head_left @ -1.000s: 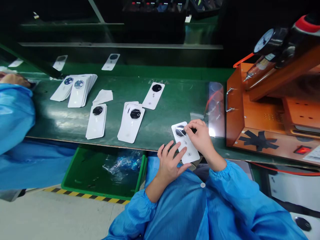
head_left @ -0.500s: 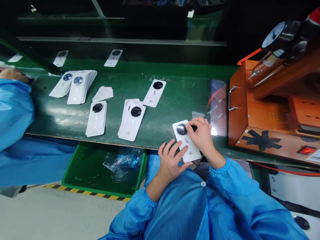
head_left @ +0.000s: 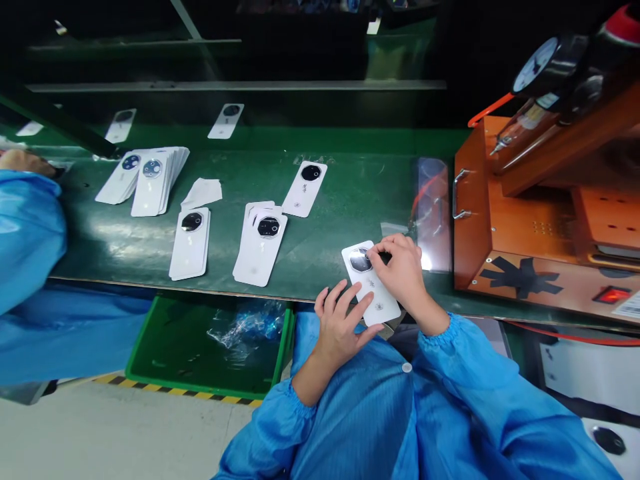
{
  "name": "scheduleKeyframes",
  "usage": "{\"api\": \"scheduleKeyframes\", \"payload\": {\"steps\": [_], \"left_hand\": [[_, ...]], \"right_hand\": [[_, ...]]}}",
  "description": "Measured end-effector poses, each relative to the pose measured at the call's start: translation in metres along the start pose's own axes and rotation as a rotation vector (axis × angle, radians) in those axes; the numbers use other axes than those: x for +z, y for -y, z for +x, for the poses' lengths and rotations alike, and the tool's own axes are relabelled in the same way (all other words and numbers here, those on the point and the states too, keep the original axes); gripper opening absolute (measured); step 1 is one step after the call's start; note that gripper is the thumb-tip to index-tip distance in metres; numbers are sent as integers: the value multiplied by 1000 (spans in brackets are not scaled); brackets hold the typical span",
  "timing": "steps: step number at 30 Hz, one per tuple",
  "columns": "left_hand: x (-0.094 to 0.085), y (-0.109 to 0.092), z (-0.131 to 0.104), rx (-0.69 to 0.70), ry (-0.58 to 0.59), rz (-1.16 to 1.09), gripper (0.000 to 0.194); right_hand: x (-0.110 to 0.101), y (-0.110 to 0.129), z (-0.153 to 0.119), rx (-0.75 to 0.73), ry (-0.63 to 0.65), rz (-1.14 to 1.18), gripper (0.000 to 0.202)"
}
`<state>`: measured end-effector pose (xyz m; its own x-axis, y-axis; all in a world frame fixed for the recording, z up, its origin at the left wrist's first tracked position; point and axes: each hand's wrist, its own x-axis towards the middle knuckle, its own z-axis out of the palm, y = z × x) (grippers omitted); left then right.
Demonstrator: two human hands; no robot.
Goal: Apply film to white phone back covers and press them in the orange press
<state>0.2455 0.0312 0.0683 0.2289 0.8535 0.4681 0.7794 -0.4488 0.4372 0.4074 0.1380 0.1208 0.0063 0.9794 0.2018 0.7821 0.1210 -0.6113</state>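
Head view, front edge: The white panel (head_left: 382, 297) is placed at the front of the green bench (head_left: 350, 193), its lower end shown past the edge; whether that end is supported cannot be told.
Room leftward: Bare green surface is shown between the panel and the middle stack (head_left: 257, 260); farther back, a single panel (head_left: 306, 192) is set close by that stack's upper corner.
Room rightward: Beyond the right hand (head_left: 404, 268), a clear sheet (head_left: 433, 223) is laid — just beside the orange machine (head_left: 470, 213), by which that side is bounded.
Below the edge: A green bin (head_left: 170, 363) is seen at left, with crumpled clear film (head_left: 250, 327) inside.
Hidden: The right end of the dark window (head_left: 359, 260) is covered by the right fingertips, and part of the panel's left side by the left hand (head_left: 339, 331).
Cut off: The machine is cropped at the right border, a co-worker's sleeve (head_left: 27, 233) at the left.
Panel axis: Its length is slanted from upper left to lower right, the window end pointed away from the person.
Left fingers: Spread, unclenched, and rested on the panel.
Right fingers: Pinched together at the window's edge — whether anything thin is grasped cannot be told.
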Motion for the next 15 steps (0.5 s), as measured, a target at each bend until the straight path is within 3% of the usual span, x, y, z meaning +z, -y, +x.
{"api": "scheduleKeyframes", "payload": {"steps": [5,9,11,15], "left_hand": [[-3,-2,0,-9,25,2,52],[-6,-4,0,-16,70,3,59],[-9,-3,1,-19,108,18,55],[-22,1,8,18,137,17,37]], "right_hand": [[-5,-3,-7,-38,-64,-62,20],[-24,-3,-23,-159,-117,-83,24],[-40,-2,-37,-284,-8,-58,27],[-71,3,-70,-533,352,-92,40]]}}
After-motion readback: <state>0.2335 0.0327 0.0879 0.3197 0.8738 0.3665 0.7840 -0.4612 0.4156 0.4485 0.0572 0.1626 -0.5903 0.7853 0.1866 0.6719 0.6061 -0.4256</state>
